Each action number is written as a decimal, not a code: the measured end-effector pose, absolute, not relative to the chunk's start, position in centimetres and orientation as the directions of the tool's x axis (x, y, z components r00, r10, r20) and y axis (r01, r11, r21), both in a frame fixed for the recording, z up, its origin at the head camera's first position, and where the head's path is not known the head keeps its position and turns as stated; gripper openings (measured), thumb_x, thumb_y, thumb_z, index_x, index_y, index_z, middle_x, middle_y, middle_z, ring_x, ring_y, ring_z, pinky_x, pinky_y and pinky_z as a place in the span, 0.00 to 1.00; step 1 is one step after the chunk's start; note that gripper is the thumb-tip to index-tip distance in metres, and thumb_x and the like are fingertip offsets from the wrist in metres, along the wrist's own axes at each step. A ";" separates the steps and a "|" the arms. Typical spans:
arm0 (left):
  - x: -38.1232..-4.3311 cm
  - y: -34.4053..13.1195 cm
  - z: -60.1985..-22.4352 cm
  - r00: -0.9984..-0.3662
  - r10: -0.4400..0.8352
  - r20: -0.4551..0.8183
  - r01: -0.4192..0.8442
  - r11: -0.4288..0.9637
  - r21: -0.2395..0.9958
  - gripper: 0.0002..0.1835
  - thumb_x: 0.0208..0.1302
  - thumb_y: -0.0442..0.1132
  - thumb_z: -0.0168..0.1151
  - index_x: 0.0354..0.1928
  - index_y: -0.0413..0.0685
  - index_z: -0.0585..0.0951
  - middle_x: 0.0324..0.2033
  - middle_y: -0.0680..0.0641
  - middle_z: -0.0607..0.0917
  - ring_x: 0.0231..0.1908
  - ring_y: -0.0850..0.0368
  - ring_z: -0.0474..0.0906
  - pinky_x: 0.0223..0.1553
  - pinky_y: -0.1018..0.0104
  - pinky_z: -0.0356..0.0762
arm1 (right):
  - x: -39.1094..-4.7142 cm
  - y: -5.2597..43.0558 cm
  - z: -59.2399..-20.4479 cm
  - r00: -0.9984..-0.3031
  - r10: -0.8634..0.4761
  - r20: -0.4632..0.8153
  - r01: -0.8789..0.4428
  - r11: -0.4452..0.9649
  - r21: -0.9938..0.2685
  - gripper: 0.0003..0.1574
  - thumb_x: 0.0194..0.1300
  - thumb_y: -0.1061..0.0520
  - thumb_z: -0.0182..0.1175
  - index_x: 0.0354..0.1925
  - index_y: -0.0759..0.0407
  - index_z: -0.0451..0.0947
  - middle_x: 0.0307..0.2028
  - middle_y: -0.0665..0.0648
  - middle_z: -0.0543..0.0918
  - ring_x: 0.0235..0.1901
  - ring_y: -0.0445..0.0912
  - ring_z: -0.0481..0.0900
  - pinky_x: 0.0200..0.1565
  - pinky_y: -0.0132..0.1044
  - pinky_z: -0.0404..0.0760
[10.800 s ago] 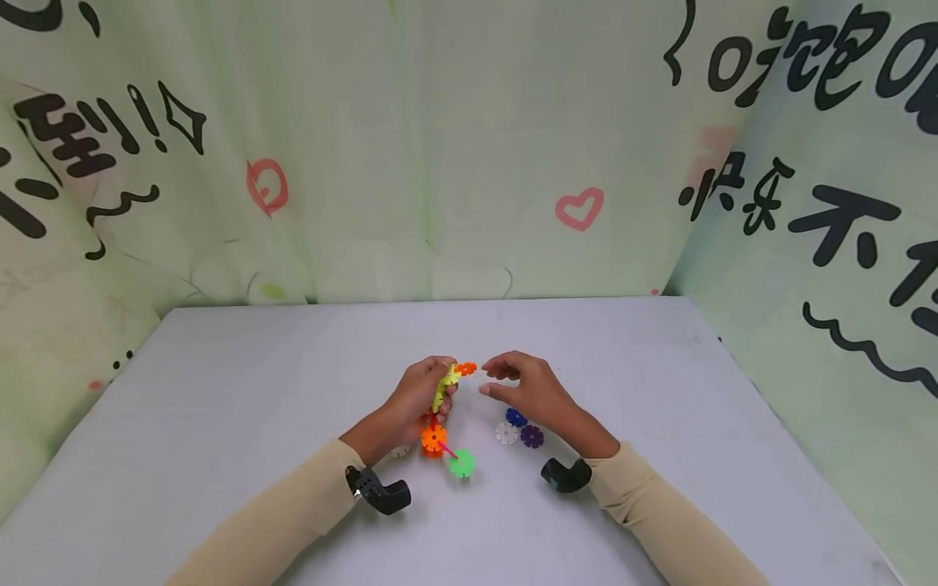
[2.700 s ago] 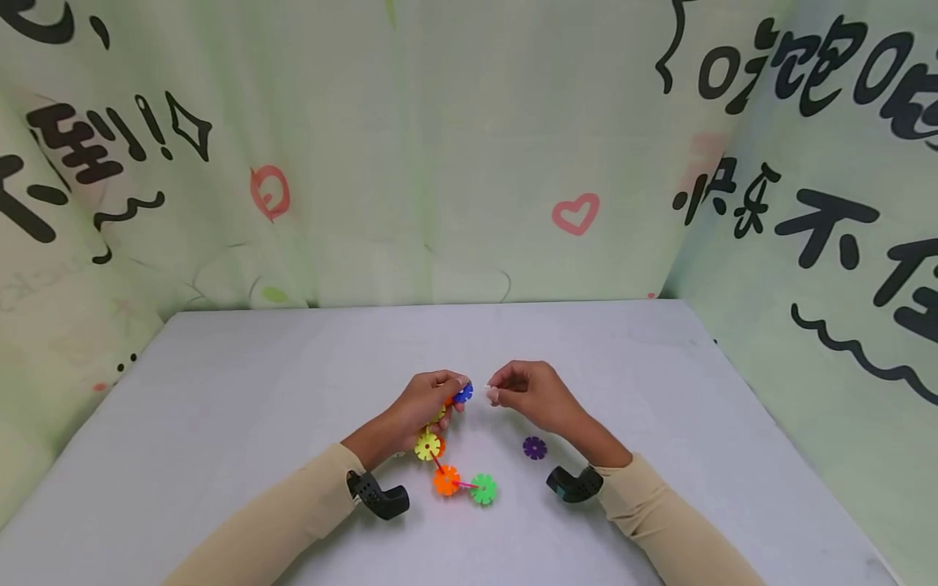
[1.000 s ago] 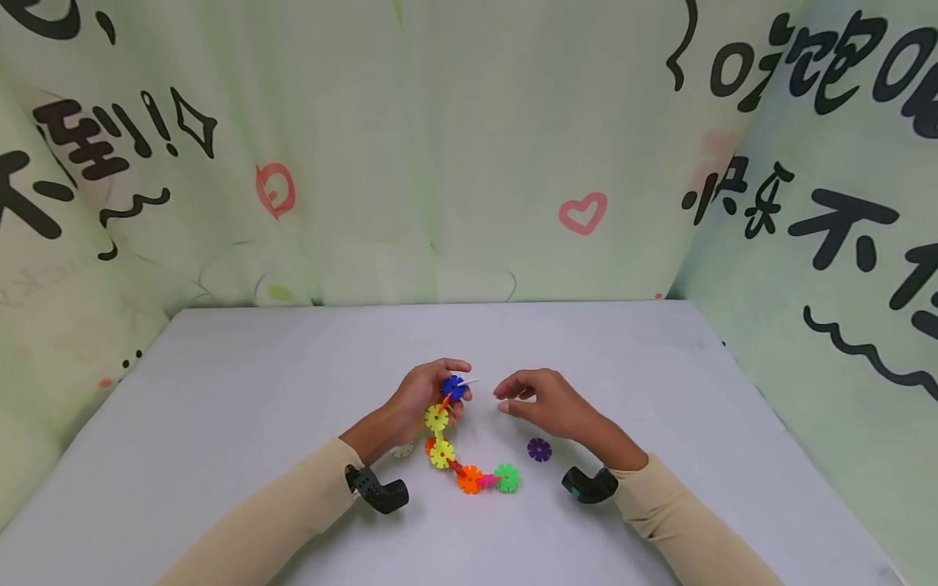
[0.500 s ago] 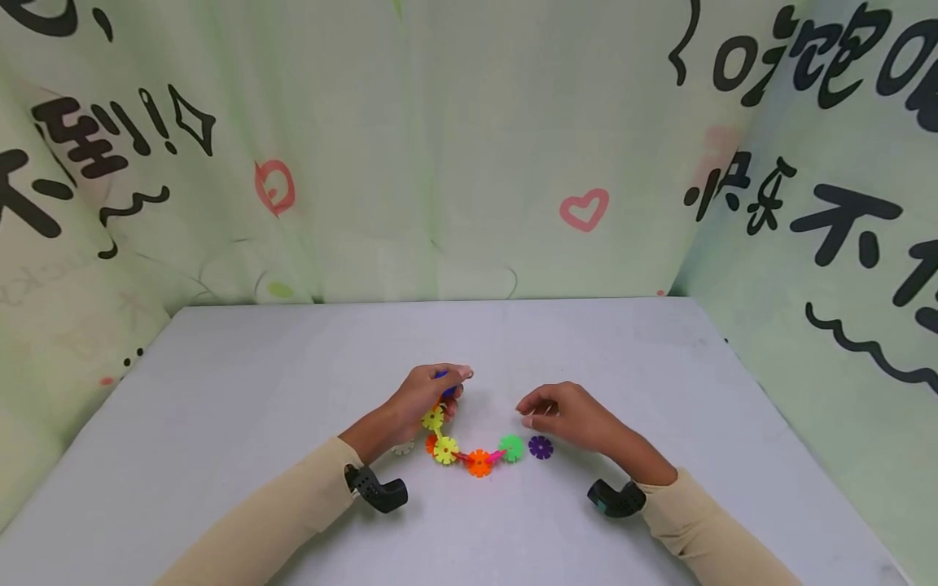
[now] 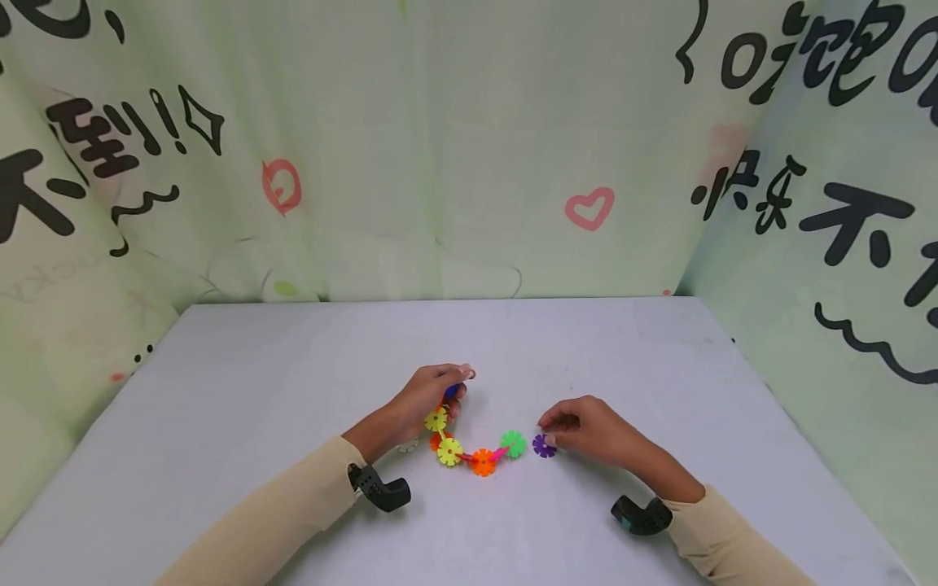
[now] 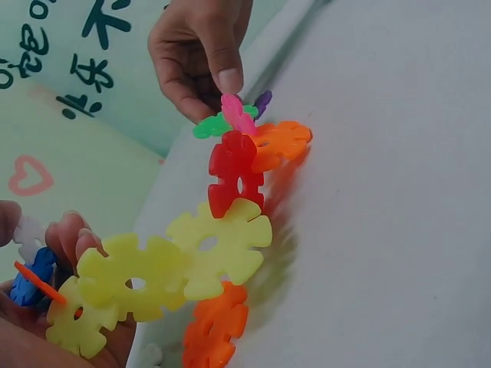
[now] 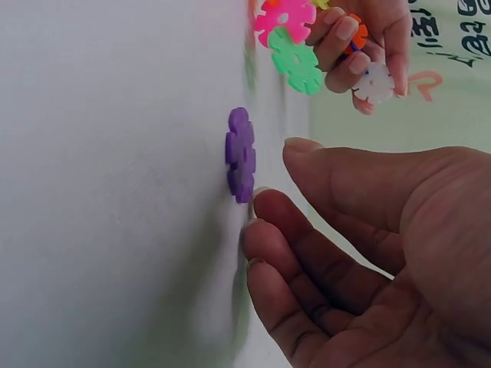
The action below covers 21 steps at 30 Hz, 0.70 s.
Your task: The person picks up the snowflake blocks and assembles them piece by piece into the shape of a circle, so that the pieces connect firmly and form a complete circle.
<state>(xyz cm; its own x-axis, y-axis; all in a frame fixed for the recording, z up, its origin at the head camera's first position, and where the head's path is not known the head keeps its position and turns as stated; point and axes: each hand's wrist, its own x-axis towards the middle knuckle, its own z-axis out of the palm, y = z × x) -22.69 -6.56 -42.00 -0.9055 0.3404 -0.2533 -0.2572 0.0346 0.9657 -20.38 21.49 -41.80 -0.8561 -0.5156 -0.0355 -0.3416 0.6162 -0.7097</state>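
Purple disc [image 5: 544,446] lies flat, well in from the table [image 5: 623,350]'s right edge, just left of the nearer right hand [image 5: 599,429], thumb and fingers parted, empty; left hand [image 5: 418,399] grips disc chain [image 5: 449,452].

Purple disc [image 7: 241,157]: single colour. Left of purple disc: green disc [image 5: 514,444], pink disc [image 7: 285,19], orange disc [image 5: 484,463], red disc [image 6: 234,165], yellow discs [image 5: 449,452], blue disc [image 6: 32,279]. Under purple disc: white tabletop [image 5: 293,358]. Beyond it: pale-green backdrop [image 5: 498,98], black lettering [image 5: 846,231], pinkish-red heart outline [image 5: 590,225].

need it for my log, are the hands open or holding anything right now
Left hand: holding the linked flower discs.
Right hand: open, near the purple disc.
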 end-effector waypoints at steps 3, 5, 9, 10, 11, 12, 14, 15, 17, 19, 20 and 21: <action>-22.7 -6.5 -42.0 -0.905 0.336 -0.260 -0.264 0.034 0.964 0.24 0.74 0.50 0.51 0.58 0.35 0.74 0.30 0.47 0.72 0.23 0.57 0.69 0.28 0.70 0.74 | -20.3 21.5 -42.0 -0.853 -0.522 -0.026 -0.351 0.610 -0.711 0.11 0.55 0.68 0.68 0.40 0.62 0.83 0.32 0.49 0.81 0.32 0.44 0.76 0.35 0.33 0.77; -22.7 -6.5 -42.0 -0.906 0.331 -0.264 -0.266 0.040 0.963 0.25 0.74 0.51 0.51 0.57 0.36 0.74 0.30 0.47 0.72 0.23 0.56 0.69 0.28 0.69 0.74 | -20.1 21.4 -42.1 -0.851 -0.525 -0.019 -0.361 0.611 -0.704 0.13 0.54 0.66 0.70 0.40 0.61 0.83 0.32 0.49 0.80 0.33 0.44 0.74 0.35 0.33 0.76; -22.6 -6.4 -42.1 -0.907 0.325 -0.267 -0.267 0.046 0.963 0.25 0.73 0.52 0.51 0.57 0.36 0.75 0.30 0.47 0.73 0.23 0.56 0.69 0.28 0.69 0.74 | -19.7 21.2 -42.2 -0.852 -0.524 -0.012 -0.377 0.629 -0.680 0.16 0.53 0.65 0.72 0.42 0.58 0.83 0.35 0.49 0.78 0.34 0.46 0.73 0.37 0.34 0.74; -22.6 -6.4 -42.1 -0.907 0.325 -0.267 -0.267 0.046 0.963 0.25 0.73 0.52 0.51 0.57 0.36 0.75 0.30 0.47 0.73 0.23 0.56 0.69 0.28 0.70 0.74 | -19.6 21.2 -42.2 -0.851 -0.525 -0.010 -0.383 0.633 -0.673 0.16 0.52 0.65 0.72 0.42 0.58 0.83 0.35 0.48 0.78 0.34 0.45 0.72 0.37 0.34 0.74; -22.6 -6.4 -42.1 -0.907 0.326 -0.267 -0.267 0.045 0.963 0.25 0.73 0.52 0.51 0.57 0.36 0.75 0.30 0.47 0.73 0.23 0.56 0.69 0.28 0.70 0.74 | -19.6 21.2 -42.2 -0.851 -0.526 -0.008 -0.386 0.635 -0.669 0.17 0.52 0.65 0.72 0.42 0.58 0.83 0.35 0.48 0.78 0.34 0.45 0.72 0.36 0.34 0.74; -22.6 -6.4 -42.1 -0.907 0.327 -0.267 -0.267 0.043 0.963 0.25 0.73 0.51 0.51 0.57 0.36 0.75 0.29 0.47 0.73 0.23 0.56 0.69 0.28 0.69 0.74 | -19.6 21.2 -42.2 -0.850 -0.527 -0.004 -0.393 0.640 -0.660 0.17 0.52 0.66 0.72 0.43 0.59 0.83 0.35 0.48 0.77 0.34 0.45 0.72 0.36 0.34 0.74; -22.6 -6.3 -42.1 -0.906 0.328 -0.267 -0.268 0.042 0.962 0.25 0.74 0.51 0.51 0.57 0.36 0.75 0.29 0.47 0.73 0.23 0.56 0.69 0.28 0.70 0.74 | -19.6 21.1 -42.2 -0.849 -0.529 0.000 -0.403 0.647 -0.647 0.19 0.52 0.66 0.71 0.44 0.60 0.83 0.35 0.48 0.77 0.33 0.44 0.72 0.35 0.33 0.74; -22.6 -6.3 -42.0 -0.906 0.328 -0.269 -0.270 0.042 0.962 0.25 0.74 0.51 0.51 0.57 0.36 0.75 0.29 0.47 0.73 0.23 0.56 0.69 0.28 0.70 0.74 | -19.6 21.1 -42.2 -0.848 -0.530 0.000 -0.407 0.650 -0.642 0.19 0.52 0.66 0.71 0.45 0.60 0.83 0.34 0.48 0.77 0.33 0.44 0.71 0.35 0.33 0.73; -22.6 -6.3 -42.0 -0.905 0.328 -0.272 -0.274 0.041 0.961 0.25 0.74 0.51 0.51 0.57 0.36 0.75 0.29 0.47 0.73 0.22 0.56 0.69 0.28 0.70 0.74 | -19.6 21.0 -42.2 -0.846 -0.533 -0.005 -0.408 0.654 -0.637 0.19 0.53 0.67 0.71 0.45 0.61 0.84 0.34 0.48 0.77 0.33 0.44 0.71 0.34 0.32 0.73; -22.6 -6.3 -42.1 -0.904 0.329 -0.273 -0.276 0.040 0.960 0.24 0.74 0.51 0.51 0.57 0.36 0.75 0.30 0.46 0.73 0.22 0.56 0.69 0.27 0.70 0.74 | -19.6 21.0 -42.2 -0.847 -0.532 -0.014 -0.401 0.655 -0.640 0.17 0.53 0.67 0.71 0.44 0.61 0.84 0.35 0.48 0.77 0.32 0.44 0.71 0.34 0.32 0.73; -22.6 -6.3 -42.1 -0.904 0.329 -0.273 -0.275 0.039 0.961 0.24 0.74 0.50 0.51 0.57 0.36 0.75 0.30 0.46 0.73 0.22 0.56 0.69 0.27 0.70 0.74 | -19.6 20.9 -42.2 -0.847 -0.531 -0.019 -0.396 0.657 -0.642 0.16 0.53 0.67 0.71 0.43 0.61 0.84 0.35 0.49 0.77 0.32 0.44 0.71 0.33 0.32 0.73; -22.6 -6.3 -42.1 -0.904 0.331 -0.269 -0.272 0.037 0.961 0.24 0.74 0.50 0.51 0.57 0.36 0.75 0.30 0.46 0.73 0.22 0.57 0.69 0.27 0.70 0.74 | -19.6 20.9 -42.1 -0.848 -0.529 -0.023 -0.393 0.658 -0.642 0.15 0.53 0.67 0.71 0.42 0.61 0.85 0.35 0.49 0.77 0.32 0.44 0.71 0.33 0.32 0.73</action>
<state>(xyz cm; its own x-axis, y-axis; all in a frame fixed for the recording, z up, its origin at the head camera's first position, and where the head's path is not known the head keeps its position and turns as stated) -22.56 -6.26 -42.10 -0.9045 0.3310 -0.2690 -0.2724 0.0371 0.9615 -19.57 20.88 -42.12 -0.8483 -0.5291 -0.0227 -0.3931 0.6579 -0.6423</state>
